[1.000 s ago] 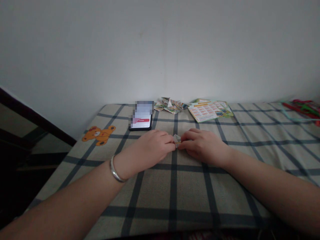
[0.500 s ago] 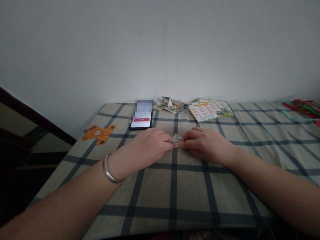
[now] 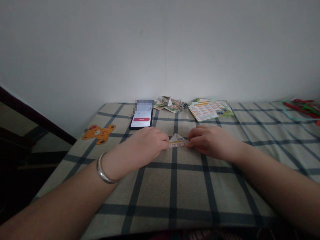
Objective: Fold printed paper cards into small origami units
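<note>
A small folded paper (image 3: 178, 141), printed with coloured lines and peaked like a triangle over a straight strip, rests on the checked tablecloth (image 3: 155, 186). My left hand (image 3: 150, 145) pinches its left end between thumb and fingers; a silver bangle (image 3: 103, 170) circles that wrist. At the opposite end, my right hand (image 3: 212, 143) has its fingertips closed on the paper's right corner. The fingers cover both ends of the strip.
Beyond my left hand lies a phone (image 3: 141, 118) with its screen lit. Several folded paper pieces (image 3: 172, 105) are heaped by the wall, beside printed sheets (image 3: 206, 111). Red and green items (image 3: 305, 108) sit far right. A bear picture (image 3: 98, 134) marks the cloth's left side.
Both hands have moved apart along the strip, the left one leftward and the right one rightward. More of the folded paper now shows between them.
</note>
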A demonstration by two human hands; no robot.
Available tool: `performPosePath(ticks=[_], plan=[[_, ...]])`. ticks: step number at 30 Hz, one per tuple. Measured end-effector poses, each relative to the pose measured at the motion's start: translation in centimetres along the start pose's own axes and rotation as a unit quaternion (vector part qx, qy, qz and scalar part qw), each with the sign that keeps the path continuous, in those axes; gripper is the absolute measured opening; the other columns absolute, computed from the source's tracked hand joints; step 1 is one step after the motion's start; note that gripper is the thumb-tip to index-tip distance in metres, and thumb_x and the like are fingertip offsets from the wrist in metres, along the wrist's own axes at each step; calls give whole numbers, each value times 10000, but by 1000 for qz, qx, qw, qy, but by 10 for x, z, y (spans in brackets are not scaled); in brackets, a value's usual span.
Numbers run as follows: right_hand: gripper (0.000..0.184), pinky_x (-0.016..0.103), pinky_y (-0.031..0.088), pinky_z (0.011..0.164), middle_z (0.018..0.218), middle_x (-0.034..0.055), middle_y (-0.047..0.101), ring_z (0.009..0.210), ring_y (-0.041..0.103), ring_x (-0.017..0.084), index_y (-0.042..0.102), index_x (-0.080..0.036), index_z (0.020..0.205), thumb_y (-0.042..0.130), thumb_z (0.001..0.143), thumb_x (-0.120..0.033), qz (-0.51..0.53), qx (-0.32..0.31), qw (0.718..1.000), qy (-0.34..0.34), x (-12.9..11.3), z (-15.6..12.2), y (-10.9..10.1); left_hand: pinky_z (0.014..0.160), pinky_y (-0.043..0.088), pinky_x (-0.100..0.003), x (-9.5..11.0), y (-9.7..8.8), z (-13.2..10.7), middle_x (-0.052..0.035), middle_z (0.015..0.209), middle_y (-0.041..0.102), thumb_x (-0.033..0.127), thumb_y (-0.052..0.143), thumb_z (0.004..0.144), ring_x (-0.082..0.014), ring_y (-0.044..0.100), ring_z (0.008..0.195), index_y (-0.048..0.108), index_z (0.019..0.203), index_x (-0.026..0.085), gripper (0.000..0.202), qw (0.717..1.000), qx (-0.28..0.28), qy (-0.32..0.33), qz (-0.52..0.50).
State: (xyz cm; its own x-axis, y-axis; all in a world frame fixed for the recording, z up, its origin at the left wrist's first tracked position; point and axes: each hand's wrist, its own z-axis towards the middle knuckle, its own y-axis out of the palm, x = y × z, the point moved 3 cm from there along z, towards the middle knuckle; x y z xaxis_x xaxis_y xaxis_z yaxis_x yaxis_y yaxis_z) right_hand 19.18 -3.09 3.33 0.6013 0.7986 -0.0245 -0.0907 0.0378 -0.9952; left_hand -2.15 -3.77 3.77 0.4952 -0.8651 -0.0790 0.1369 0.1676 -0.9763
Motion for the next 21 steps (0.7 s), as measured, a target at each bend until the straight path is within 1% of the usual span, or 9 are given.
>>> performPosePath(ticks=[3, 5, 10, 15, 21], plan=[[238, 275, 437, 709, 1027, 15, 666, 883, 617, 168, 716, -274, 978, 578, 848, -129, 5, -3, 1000, 1, 0, -1, -2, 810, 485, -335, -1, 0, 1, -9, 969, 704, 150, 586, 880, -169, 631, 892, 706, 985, 192, 164, 999, -24, -21, -18], [223, 270, 434, 685, 1028, 5, 671, 866, 625, 165, 719, -280, 962, 588, 847, -142, 2, -5, 1000, 5, 1, -3, -3, 792, 484, -329, -2, -1, 1, -6, 963, 710, 133, 584, 873, -168, 636, 880, 710, 976, 191, 173, 999, -27, -29, -26], [205, 263, 427, 652, 990, -7, 685, 815, 634, 155, 732, -286, 938, 611, 839, -154, -2, -4, 1000, 9, 4, -6, -5, 822, 484, -326, -5, 1, -1, 8, 996, 714, 96, 582, 845, -167, 637, 908, 717, 921, 204, 189, 999, -32, -13, -40], [210, 261, 436, 656, 986, -6, 694, 820, 640, 154, 736, -281, 937, 618, 828, -146, -2, 3, 1000, 0, 6, -8, -7, 830, 492, -322, -7, 2, -2, 7, 1001, 715, 95, 567, 845, -161, 643, 913, 714, 932, 210, 206, 998, -31, -24, -47], [196, 253, 452, 676, 985, -6, 699, 823, 646, 146, 743, -270, 911, 624, 822, -142, 17, 2, 1000, -2, 11, -11, -9, 832, 493, -316, -6, 1, -1, 4, 1011, 714, 62, 560, 806, -164, 644, 912, 718, 867, 202, 220, 998, -41, -23, -53]])
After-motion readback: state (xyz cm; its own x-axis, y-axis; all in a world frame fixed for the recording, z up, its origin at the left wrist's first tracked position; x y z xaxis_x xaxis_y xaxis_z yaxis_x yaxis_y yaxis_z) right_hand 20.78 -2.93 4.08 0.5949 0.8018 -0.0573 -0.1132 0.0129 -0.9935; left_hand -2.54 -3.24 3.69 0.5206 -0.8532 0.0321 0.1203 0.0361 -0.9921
